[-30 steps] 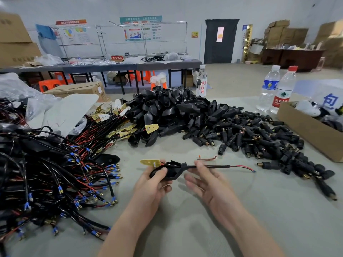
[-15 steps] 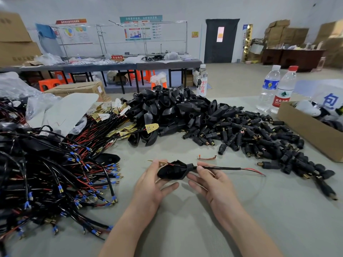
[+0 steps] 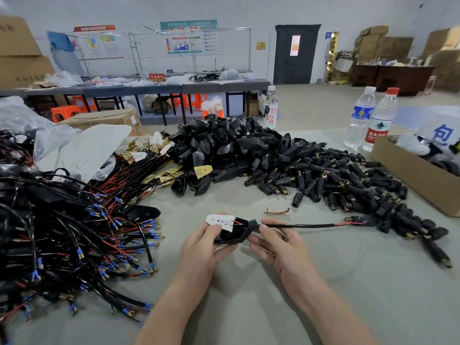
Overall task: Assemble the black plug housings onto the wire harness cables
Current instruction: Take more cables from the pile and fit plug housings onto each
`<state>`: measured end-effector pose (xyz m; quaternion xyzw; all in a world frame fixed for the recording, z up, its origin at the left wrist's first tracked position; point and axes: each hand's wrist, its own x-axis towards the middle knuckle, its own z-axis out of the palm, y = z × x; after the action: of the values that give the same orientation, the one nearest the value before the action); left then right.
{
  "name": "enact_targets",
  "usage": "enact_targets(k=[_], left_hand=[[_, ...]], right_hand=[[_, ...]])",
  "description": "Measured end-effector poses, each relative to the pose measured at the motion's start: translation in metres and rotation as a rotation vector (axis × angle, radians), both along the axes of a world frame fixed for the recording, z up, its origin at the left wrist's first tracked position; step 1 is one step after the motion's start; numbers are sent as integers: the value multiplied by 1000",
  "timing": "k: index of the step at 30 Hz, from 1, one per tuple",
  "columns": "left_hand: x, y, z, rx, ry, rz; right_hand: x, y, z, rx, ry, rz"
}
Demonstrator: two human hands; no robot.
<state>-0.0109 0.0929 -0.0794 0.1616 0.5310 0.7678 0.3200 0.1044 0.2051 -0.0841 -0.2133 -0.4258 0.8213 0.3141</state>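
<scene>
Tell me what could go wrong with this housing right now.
Pulling the cable with the right hand may strain the thin red lead at the white circuit board, which sits outside the black housing in the left hand. The cable's bare end lies beside the connector pile and could snag.

A black plug housing [image 3: 232, 235], open side up, with a white circuit board [image 3: 220, 221] at its left end; its black cable [image 3: 306, 225] trails right, red wire tips bared.

Logged black for housing [image 3: 231, 236] and cable [image 3: 306, 225], red at its tip. White with pale yellow and black dots for board [image 3: 220, 221].
</scene>
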Motion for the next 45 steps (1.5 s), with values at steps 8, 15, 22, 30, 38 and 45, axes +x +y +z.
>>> enact_targets(k=[8,15,22,30,38,45], left_hand=[[-2,2,-3,19,2,90],[-1,0,-5,12,59,61],[-1,0,-7,-5,95,70],[-2,0,-6,23,58,68],[-1,0,-5,40,47,63],[-1,1,-6,44,44,77]], right_hand=[[-2,1,-1,-47,-5,-29],[0,1,6,-130,18,-8],[1,-1,10,-134,23,9],[0,1,5,-82,31,16],[-2,1,3,-73,39,8],[-2,1,1,-94,51,1]])
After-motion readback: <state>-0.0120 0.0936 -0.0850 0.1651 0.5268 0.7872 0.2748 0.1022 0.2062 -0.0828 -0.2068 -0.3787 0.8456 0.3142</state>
